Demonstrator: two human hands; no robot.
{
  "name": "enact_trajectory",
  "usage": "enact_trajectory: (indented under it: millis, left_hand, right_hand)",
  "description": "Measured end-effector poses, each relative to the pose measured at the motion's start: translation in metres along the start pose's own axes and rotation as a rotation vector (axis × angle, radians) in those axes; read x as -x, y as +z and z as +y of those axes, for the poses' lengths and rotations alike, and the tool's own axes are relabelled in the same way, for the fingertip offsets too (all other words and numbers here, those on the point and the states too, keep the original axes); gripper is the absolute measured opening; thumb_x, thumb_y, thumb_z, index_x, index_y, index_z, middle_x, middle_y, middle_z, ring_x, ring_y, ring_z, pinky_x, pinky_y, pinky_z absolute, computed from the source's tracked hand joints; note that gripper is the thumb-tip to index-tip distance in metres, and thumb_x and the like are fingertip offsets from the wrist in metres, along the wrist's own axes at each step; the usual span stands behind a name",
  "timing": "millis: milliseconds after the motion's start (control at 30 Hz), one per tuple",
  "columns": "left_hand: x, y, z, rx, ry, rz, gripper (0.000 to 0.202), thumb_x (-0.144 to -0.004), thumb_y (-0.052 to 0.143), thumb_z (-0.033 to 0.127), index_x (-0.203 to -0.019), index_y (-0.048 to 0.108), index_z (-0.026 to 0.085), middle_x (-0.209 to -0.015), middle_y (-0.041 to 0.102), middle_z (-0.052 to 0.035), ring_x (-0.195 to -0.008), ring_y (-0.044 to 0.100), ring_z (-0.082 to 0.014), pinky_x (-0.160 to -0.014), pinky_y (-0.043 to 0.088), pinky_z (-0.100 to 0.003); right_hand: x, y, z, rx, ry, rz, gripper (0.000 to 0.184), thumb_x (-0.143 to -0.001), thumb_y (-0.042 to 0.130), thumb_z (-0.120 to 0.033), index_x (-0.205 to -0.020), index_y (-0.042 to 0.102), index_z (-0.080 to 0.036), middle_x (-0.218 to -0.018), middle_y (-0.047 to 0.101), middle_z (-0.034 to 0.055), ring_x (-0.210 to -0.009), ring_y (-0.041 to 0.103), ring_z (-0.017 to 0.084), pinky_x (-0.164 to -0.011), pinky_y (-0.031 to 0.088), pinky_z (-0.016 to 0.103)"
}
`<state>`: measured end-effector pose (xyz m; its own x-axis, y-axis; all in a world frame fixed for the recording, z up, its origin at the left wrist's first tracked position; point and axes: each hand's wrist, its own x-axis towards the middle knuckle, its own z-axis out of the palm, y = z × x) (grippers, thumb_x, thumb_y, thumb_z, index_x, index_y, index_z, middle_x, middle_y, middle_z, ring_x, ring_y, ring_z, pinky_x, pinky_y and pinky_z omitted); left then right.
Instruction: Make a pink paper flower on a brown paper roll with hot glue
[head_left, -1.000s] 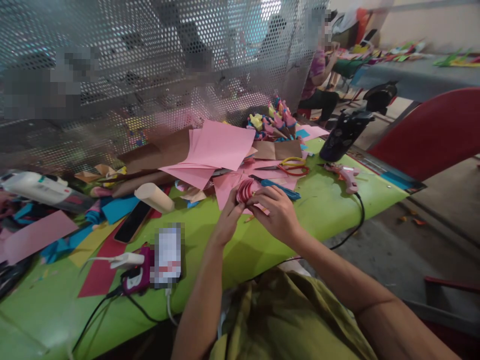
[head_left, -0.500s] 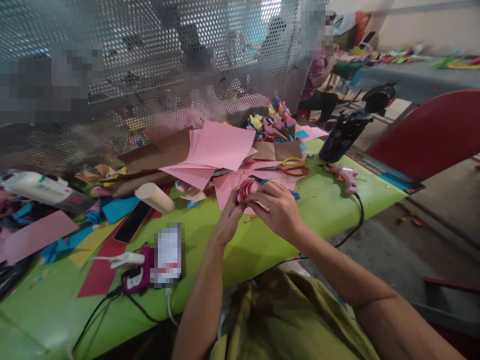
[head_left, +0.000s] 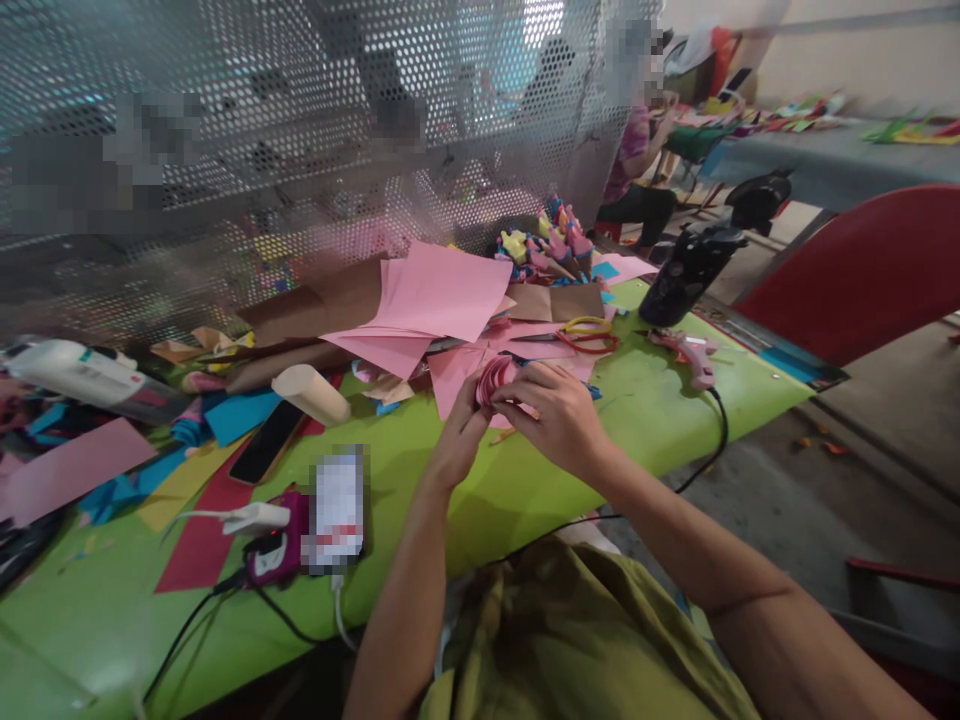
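A coiled pink and red paper piece (head_left: 495,380), layered like a paper flower, is held between both hands over the front of the green table. My left hand (head_left: 463,425) grips it from the left side, thumb and fingers closed on its edge. From the right, my right hand (head_left: 556,408) pinches its rim, and its fingers hide part of the piece. Behind the hands lie pink paper sheets (head_left: 450,290) and scissors (head_left: 589,335) with yellow and red handles. To the right rests a pink hot glue gun (head_left: 691,355) with a black cord.
A dark tumbler (head_left: 690,272) stands at the right edge. On the left are a phone (head_left: 266,442), a purple power strip (head_left: 281,545) with plugs and cables, a cream paper roll (head_left: 311,393) and a white bottle (head_left: 82,375). A perforated metal panel (head_left: 300,150) borders the back. Another person (head_left: 634,170) sits beyond.
Almost nothing differs. Both hands keep hold of the coiled paper in nearly the same place, with only a slight shift of the right hand's fingers.
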<state>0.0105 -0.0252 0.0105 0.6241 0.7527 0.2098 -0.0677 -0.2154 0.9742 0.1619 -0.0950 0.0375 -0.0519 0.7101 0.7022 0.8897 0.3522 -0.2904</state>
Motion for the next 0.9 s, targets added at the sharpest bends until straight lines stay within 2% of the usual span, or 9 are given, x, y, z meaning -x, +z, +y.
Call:
enact_trajectory:
  millis: [467, 600, 900]
  left_hand:
    - [0.0001, 0.0004, -0.0007, -0.002, -0.010, -0.003, 0.050, -0.090, 0.051, 0.023, -0.140, 0.052, 0.025, -0.147, 0.056, -0.0049, -0.138, 0.048, -0.0255, -0.119, 0.035, -0.040]
    - [-0.0001, -0.0008, -0.0036, -0.010, -0.006, -0.011, 0.050, -0.091, 0.052, 0.026, -0.140, 0.052, 0.026, -0.147, 0.055, -0.0050, -0.139, 0.046, -0.0263, -0.120, 0.033, -0.041]
    - [0.0013, -0.0021, -0.0034, -0.136, 0.047, -0.012, 0.050, -0.094, 0.052, 0.037, -0.142, 0.051, 0.025, -0.150, 0.053, -0.0083, -0.140, 0.045, -0.0276, -0.121, 0.030, -0.043]
  right_hand:
    - [0.0001, -0.0006, 0.0031, -0.018, 0.001, -0.037, 0.014, -0.094, 0.066, -0.024, -0.086, 0.077, -0.024, -0.081, 0.068, 0.0048, -0.079, 0.063, 0.020, -0.071, 0.043, 0.034]
    - [0.0001, -0.0022, 0.0024, -0.042, -0.002, -0.034, 0.013, -0.094, 0.065, -0.025, -0.087, 0.077, -0.023, -0.081, 0.067, 0.0049, -0.079, 0.063, 0.021, -0.071, 0.042, 0.034]
    - [0.0002, -0.0015, 0.0002, 0.062, -0.018, -0.003, 0.019, -0.095, 0.063, -0.024, -0.080, 0.075, -0.024, -0.077, 0.068, 0.0036, -0.077, 0.062, 0.020, -0.068, 0.039, 0.034]
